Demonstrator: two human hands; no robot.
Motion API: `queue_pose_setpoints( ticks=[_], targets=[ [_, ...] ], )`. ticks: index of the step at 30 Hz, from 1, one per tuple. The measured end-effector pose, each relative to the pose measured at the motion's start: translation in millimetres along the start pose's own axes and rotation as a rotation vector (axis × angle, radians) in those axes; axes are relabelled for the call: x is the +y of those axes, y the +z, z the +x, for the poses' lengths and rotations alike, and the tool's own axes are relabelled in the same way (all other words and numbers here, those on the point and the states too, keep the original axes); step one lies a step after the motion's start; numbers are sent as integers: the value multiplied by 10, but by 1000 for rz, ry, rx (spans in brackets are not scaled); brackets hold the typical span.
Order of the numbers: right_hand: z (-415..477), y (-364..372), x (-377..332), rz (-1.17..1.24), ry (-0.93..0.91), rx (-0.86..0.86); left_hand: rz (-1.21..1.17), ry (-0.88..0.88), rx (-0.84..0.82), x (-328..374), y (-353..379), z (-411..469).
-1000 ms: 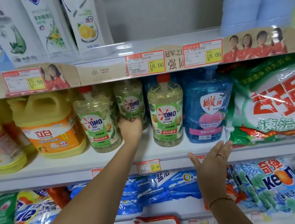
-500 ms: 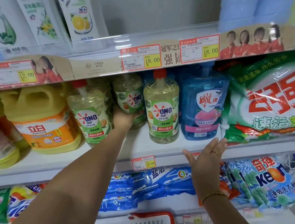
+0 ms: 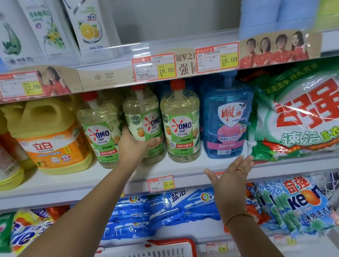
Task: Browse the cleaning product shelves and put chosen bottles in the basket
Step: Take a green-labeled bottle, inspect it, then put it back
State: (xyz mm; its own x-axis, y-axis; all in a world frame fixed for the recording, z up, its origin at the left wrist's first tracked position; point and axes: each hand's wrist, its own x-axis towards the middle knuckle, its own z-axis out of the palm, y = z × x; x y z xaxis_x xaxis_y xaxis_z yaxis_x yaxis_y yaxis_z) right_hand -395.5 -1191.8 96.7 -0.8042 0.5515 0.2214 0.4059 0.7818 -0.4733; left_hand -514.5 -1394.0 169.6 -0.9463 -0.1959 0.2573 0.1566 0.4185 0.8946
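Observation:
On the middle shelf stand three clear OMO bottles with red caps and green labels. My left hand (image 3: 135, 146) grips the middle OMO bottle (image 3: 143, 117) low on its body, thumb curled across the front. That bottle leans out from the row, between the left OMO bottle (image 3: 100, 130) and the right OMO bottle (image 3: 181, 125). My right hand (image 3: 230, 176) hovers open, fingers straight, at the shelf's front edge below a blue bottle (image 3: 225, 121). The white basket with a red rim (image 3: 174, 251) sits at the bottom centre.
Yellow jugs (image 3: 49, 134) fill the shelf's left side. A large green-and-white detergent bag (image 3: 304, 117) lies at its right. White pouches (image 3: 51, 15) hang above. Blue bags (image 3: 168, 204) and Keon bags (image 3: 301, 203) lie on the lower shelf.
My left hand has closed further round the middle OMO bottle and drawn it forward out of the back row. My right hand has stayed open near the shelf edge.

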Motion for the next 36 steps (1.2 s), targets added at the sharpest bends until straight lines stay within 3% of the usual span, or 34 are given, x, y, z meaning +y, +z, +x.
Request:
queue_pose_setpoints(
  ticks=[8, 12, 15, 22, 27, 33, 36],
  targets=[
    [58, 133, 38, -134, -64, 82, -157, -347, -250, 282, -325, -85],
    [29, 96, 44, -99, -74, -43, -238, -430, -348, 469, -525, -213],
    [66, 16, 66, -173, -28, -148, -145, -394, -455, 612, -721, -416],
    [-236, -457, -45, 276, 115, -238, -119, -468, -660, 594, -1277, -1370],
    [-793, -776, -374, 346, 25, -509, -91, -358, -569, 484, -1761, -1960],
    [-1715, -1409, -1029, 993, -257, -719, 3, -47, -299, 509, -2298, -2317],
    [-2085, -1549, -1128, 1077, -418, -758, -44, 123, -174, 507, -2482, -2447]
  ],
)
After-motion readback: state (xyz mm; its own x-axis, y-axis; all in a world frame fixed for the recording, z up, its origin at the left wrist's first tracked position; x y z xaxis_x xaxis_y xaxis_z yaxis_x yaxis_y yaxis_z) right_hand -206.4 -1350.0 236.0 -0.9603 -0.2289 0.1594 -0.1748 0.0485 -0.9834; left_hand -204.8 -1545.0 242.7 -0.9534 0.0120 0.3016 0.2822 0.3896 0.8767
